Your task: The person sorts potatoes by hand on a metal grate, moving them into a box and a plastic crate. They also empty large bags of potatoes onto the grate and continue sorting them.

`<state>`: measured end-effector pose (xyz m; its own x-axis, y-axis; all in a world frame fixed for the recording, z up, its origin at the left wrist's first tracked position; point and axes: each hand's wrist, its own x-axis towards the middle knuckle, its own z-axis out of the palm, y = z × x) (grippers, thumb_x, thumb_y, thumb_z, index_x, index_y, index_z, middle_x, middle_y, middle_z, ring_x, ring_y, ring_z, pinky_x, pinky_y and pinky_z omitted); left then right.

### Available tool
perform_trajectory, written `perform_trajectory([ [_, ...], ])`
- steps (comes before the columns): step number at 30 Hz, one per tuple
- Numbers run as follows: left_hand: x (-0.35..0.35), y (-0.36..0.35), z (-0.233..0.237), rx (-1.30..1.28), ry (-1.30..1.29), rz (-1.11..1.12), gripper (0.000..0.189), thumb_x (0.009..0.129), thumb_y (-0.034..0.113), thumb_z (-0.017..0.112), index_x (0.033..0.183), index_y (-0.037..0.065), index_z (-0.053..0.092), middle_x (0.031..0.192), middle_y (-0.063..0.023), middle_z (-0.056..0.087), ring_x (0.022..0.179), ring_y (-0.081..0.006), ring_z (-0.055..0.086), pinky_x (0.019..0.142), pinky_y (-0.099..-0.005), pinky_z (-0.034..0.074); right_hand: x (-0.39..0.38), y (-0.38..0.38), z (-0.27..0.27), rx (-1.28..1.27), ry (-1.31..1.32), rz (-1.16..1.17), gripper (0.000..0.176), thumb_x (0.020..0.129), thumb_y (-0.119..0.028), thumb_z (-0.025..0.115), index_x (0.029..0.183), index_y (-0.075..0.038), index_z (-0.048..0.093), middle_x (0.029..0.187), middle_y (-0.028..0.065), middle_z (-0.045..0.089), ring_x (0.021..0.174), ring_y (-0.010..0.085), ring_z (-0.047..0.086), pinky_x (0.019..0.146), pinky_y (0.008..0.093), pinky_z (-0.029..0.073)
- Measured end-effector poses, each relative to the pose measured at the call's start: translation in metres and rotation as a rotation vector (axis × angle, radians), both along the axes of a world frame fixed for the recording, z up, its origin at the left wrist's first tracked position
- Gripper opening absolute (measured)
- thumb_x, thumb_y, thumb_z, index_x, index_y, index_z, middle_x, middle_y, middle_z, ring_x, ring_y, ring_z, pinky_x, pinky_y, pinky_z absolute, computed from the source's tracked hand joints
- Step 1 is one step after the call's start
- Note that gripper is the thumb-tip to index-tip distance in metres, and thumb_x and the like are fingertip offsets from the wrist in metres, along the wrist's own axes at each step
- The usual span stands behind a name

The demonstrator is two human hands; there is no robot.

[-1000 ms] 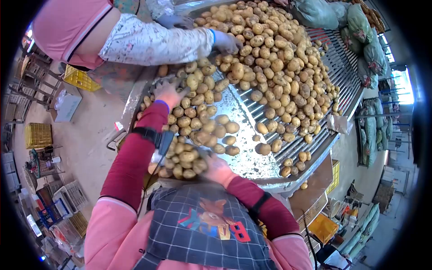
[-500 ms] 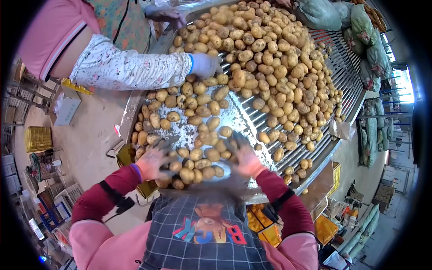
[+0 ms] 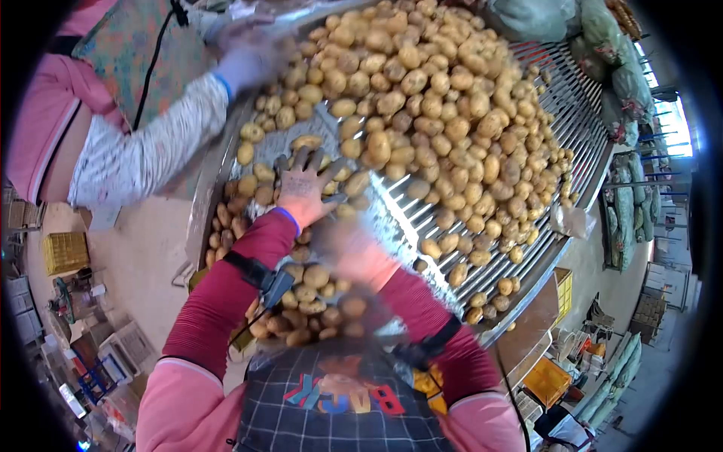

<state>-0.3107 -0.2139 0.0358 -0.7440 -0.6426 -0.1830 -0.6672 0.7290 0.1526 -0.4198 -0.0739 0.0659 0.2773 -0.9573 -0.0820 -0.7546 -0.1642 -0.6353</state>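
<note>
Loose potatoes (image 3: pixel 301 309) are spread over a metal sorting table (image 3: pixel 395 211), its surface whitish and worn. My left hand (image 3: pixel 305 188), in a dirty glove with bare-looking lower part, reaches over the middle of the table. Its fingers are spread, touching or just above several potatoes. To its right, my right hand (image 3: pixel 358 252) is smeared by motion near the table's centre, and its fingers cannot be made out. A large heap of potatoes (image 3: pixel 459 113) lies beyond both hands on a slatted metal rack (image 3: pixel 561 98).
At the upper left, a co-worker's gloved hand (image 3: pixel 248 64) blurs near the table's edge. Filled green sacks (image 3: pixel 527 16) stand at the back right. A yellow crate (image 3: pixel 65 253) sits on the floor at left, and an orange crate (image 3: pixel 547 383) at lower right.
Both my hands have moved from the near potatoes up the table, the left up and right, the right to the left. The co-worker's hand has drawn back to the upper left.
</note>
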Motion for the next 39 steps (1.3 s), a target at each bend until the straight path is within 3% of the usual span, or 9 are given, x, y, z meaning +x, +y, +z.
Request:
perform_trajectory([
  [4, 0.076, 0.074, -0.007, 0.103, 0.057, -0.164, 0.078, 0.082, 0.054, 0.066, 0.151, 0.028, 0.041, 0.155, -0.0235, 0.032, 0.142, -0.0466, 0.029, 0.116, -0.0618, 0.025, -0.087, -0.075, -0.007, -0.232, 0.31, -0.621, 0.063, 0.085, -0.026, 0.071, 0.142, -0.013, 0.048, 0.129, 0.0278, 0.054, 0.116, 0.0435, 0.054, 0.109, 0.0532, 0.039],
  [8, 0.17, 0.122, -0.011, 0.187, 0.044, -0.143, 0.063, 0.083, 0.038, 0.068, 0.143, 0.027, 0.052, 0.151, -0.0264, 0.035, 0.14, -0.0453, 0.032, 0.119, -0.055, 0.022, -0.037, -0.044, -0.029, -0.117, 0.755, -0.219, 0.051, 0.076, -0.024, 0.075, 0.125, -0.015, 0.061, 0.116, 0.0159, 0.058, 0.107, 0.0356, 0.059, 0.095, 0.0471, 0.047],
  [12, 0.243, 0.153, -0.014, 0.235, 0.083, -0.109, 0.061, 0.081, 0.03, 0.065, 0.141, 0.027, 0.056, 0.152, -0.0198, 0.037, 0.143, -0.0457, 0.028, 0.118, -0.0594, 0.02, -0.018, 0.04, -0.03, 0.05, 0.315, -0.463, 0.05, 0.081, -0.022, 0.07, 0.13, -0.026, 0.061, 0.121, 0.0176, 0.057, 0.109, 0.0381, 0.057, 0.097, 0.0465, 0.046],
  [16, 0.276, 0.178, -0.019, -0.008, 0.227, 0.088, 0.048, 0.079, 0.022, 0.067, 0.127, 0.023, 0.066, 0.149, -0.0171, 0.044, 0.138, -0.0439, 0.037, 0.116, -0.0572, 0.026, -0.071, 0.176, -0.021, -0.073, -0.074, -0.828, 0.056, 0.08, 0.0, 0.068, 0.134, -0.001, 0.055, 0.128, 0.0183, 0.059, 0.119, 0.0326, 0.058, 0.099, 0.041, 0.048],
  [22, 0.147, 0.19, 0.037, 0.273, 0.398, -0.055, 0.047, 0.082, 0.019, 0.067, 0.128, 0.012, 0.059, 0.122, -0.0147, 0.06, 0.099, -0.0328, 0.062, 0.085, -0.0451, 0.05, -0.145, 0.38, 0.031, -0.101, 0.837, -1.311, 0.066, 0.083, -0.016, 0.074, 0.144, -0.008, 0.051, 0.135, 0.0239, 0.055, 0.122, 0.0401, 0.055, 0.107, 0.0479, 0.041],
  [28, 0.036, 0.174, 0.014, 0.418, -0.133, -0.291, 0.059, 0.08, 0.032, 0.072, 0.132, 0.008, 0.057, 0.109, -0.0186, 0.066, 0.103, -0.0342, 0.065, 0.087, -0.0431, 0.051, -0.017, 0.278, 0.01, 0.132, -0.364, -1.05, 0.058, 0.093, -0.013, 0.067, 0.147, -0.007, 0.046, 0.13, 0.0144, 0.059, 0.107, 0.0199, 0.063, 0.087, 0.0322, 0.051],
  [31, 0.043, 0.195, 0.03, 0.723, 0.402, -0.194, 0.065, 0.086, 0.04, 0.068, 0.141, 0.009, 0.051, 0.12, -0.0228, 0.065, 0.114, -0.0368, 0.062, 0.097, -0.0425, 0.049, 0.04, 0.215, 0.03, 0.44, -1.463, -1.005, 0.058, 0.099, -0.027, 0.059, 0.149, -0.003, 0.04, 0.125, 0.0114, 0.061, 0.103, 0.0231, 0.066, 0.084, 0.0346, 0.057],
  [35, 0.097, 0.214, 0.064, 0.658, 0.567, -0.184, 0.068, 0.09, 0.036, 0.067, 0.143, 0.0, 0.047, 0.133, -0.0215, 0.059, 0.117, -0.0347, 0.061, 0.103, -0.0413, 0.046, 0.015, 0.243, -0.011, 0.078, -1.361, -0.848, 0.058, 0.078, 0.013, 0.069, 0.132, -0.001, 0.054, 0.122, 0.0109, 0.065, 0.108, 0.019, 0.065, 0.087, 0.0323, 0.059],
  [39, 0.191, 0.214, 0.03, 0.819, 0.596, 0.324, 0.064, 0.086, 0.031, 0.069, 0.142, 0.006, 0.05, 0.132, -0.019, 0.06, 0.121, -0.0305, 0.059, 0.103, -0.0421, 0.044, -0.105, 0.365, 0.02, -0.353, -1.36, -1.435, 0.031, 0.093, -0.011, 0.059, 0.123, -0.004, 0.064, 0.119, 0.0091, 0.064, 0.107, 0.0195, 0.063, 0.091, 0.032, 0.053],
])
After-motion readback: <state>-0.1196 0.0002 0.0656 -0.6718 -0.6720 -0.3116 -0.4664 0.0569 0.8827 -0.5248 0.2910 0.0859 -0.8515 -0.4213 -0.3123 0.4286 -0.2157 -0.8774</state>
